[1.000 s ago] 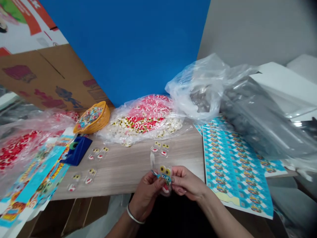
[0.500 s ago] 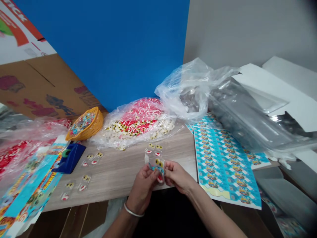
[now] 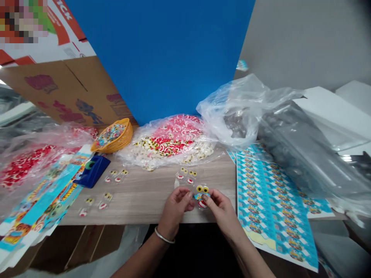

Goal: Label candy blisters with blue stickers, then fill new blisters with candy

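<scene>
In front of me, my right hand (image 3: 222, 206) grips a small clear plastic blister pack (image 3: 202, 206) that shows two yellow eye pieces and a red-and-white mouth piece. Across its middle lies a blue sticker (image 3: 197, 196), with my right thumb pressed on it. My left hand (image 3: 179, 204) is pinched at the sticker's left end; the exact contact of its fingertips is hard to make out. Just beyond my hands lie two more filled blister packs (image 3: 190, 180) side by side. Several similar packs (image 3: 104, 200) are spread over the left part of the table (image 3: 139, 204).
At right lie sheets of blue stickers (image 3: 269, 200) under plastic-wrapped clear trays (image 3: 307, 150). A bag of eye and mouth pieces (image 3: 171, 143) rests against the blue panel (image 3: 174, 58). Left are an orange basket (image 3: 124, 137), a blue holder (image 3: 94, 172) and printed card (image 3: 58, 197).
The view has shifted left. The blister pack now sits in my right hand, its sticker lying across the middle, and my left hand has drawn slightly away to the left.
</scene>
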`<action>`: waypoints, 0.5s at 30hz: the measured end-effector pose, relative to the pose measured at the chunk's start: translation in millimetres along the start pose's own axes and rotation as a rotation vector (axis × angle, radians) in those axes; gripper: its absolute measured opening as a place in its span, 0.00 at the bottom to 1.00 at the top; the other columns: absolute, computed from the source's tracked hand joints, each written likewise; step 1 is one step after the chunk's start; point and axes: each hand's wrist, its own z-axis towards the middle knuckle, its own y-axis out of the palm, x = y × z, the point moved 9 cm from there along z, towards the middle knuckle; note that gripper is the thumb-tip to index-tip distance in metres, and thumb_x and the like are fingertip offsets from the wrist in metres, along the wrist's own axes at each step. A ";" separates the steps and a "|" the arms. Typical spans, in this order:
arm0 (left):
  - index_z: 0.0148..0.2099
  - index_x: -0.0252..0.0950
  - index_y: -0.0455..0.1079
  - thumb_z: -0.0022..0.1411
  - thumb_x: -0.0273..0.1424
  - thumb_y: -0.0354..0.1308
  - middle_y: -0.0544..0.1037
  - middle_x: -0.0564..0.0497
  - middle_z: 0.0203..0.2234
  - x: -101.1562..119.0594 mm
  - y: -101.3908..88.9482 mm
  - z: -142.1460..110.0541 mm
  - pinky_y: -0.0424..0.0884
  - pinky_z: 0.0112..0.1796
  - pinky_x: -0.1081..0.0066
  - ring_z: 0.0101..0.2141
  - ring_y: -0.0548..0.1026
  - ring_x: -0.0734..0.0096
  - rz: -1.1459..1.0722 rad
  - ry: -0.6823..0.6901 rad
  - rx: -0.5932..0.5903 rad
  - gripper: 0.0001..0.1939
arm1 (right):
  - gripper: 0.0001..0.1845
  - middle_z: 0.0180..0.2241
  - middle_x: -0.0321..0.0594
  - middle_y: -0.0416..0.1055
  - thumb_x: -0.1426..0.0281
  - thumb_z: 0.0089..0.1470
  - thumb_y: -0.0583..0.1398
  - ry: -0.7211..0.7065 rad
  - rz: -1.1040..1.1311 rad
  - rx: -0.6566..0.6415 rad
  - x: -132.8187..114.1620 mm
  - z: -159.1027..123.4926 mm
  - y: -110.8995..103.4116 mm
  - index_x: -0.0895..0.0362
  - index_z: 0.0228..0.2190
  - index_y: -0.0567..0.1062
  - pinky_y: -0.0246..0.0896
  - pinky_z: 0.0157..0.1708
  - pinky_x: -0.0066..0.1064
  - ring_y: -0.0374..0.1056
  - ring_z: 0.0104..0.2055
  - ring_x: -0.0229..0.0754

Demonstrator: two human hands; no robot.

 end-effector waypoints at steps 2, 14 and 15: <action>0.38 0.34 0.70 0.46 0.39 0.71 0.77 0.52 0.29 5.5 -1.5 1.6 0.71 0.33 0.74 0.29 0.75 0.73 -0.038 0.046 -0.015 0.20 | 0.20 0.27 0.37 0.71 0.52 0.51 0.64 0.013 0.004 0.000 -1.3 -1.1 -1.9 0.57 0.28 0.74 0.59 0.34 0.30 0.64 0.31 0.40; 0.32 0.32 0.70 0.43 0.31 0.74 0.74 0.53 0.26 -12.9 20.6 -0.3 0.67 0.31 0.74 0.26 0.71 0.77 -0.269 -0.219 -0.253 0.17 | 0.16 0.30 0.38 0.75 0.56 0.49 0.68 0.113 0.213 -0.074 17.2 -7.4 9.0 0.56 0.32 0.78 0.62 0.36 0.30 0.67 0.32 0.39; 0.33 0.32 0.71 0.44 0.31 0.73 0.74 0.52 0.27 -14.0 24.6 -0.8 0.68 0.33 0.73 0.28 0.72 0.75 -0.265 -0.239 -0.293 0.16 | 0.16 0.30 0.38 0.74 0.56 0.48 0.68 0.111 0.205 -0.066 19.1 -6.9 9.9 0.56 0.33 0.78 0.62 0.35 0.30 0.67 0.32 0.40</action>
